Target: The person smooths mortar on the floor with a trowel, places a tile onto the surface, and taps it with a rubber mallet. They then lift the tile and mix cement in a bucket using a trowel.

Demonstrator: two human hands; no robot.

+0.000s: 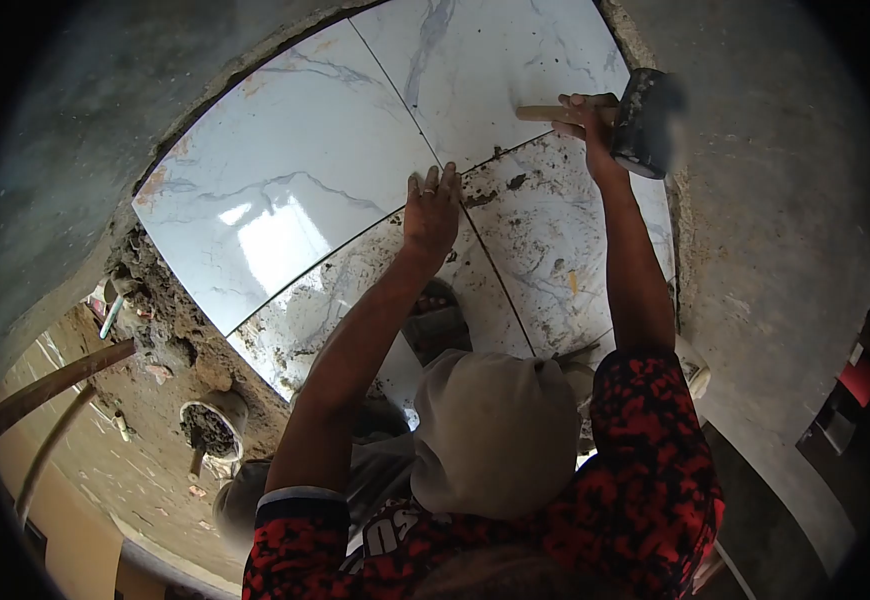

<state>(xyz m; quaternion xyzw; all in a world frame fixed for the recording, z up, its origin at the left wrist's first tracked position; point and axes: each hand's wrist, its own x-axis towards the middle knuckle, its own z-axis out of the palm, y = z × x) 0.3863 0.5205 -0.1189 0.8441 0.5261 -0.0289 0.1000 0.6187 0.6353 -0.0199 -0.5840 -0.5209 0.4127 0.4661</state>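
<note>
My left hand (432,212) lies palm down with its fingers a little apart, close to the joint where the marbled white tiles meet. A ring shows on one finger. In my right hand (593,122) is the wooden handle of a mallet (645,122), its black head just right of the hand, above the tiles' right edge. Two clean glossy tiles, a left one (285,190) and a right one (505,70), lie farther forward. Nearer ones, left (355,275) and right (575,240), are smeared with dirt or mortar.
A bucket (238,408) holding dark mortar stands at the lower left, on rough ground (170,325) beside curved pipes (55,387). Grey walls (775,230) rise around the tiles. A foot (437,300) rests on the near tiles, by a grey cloth-covered shape (495,435).
</note>
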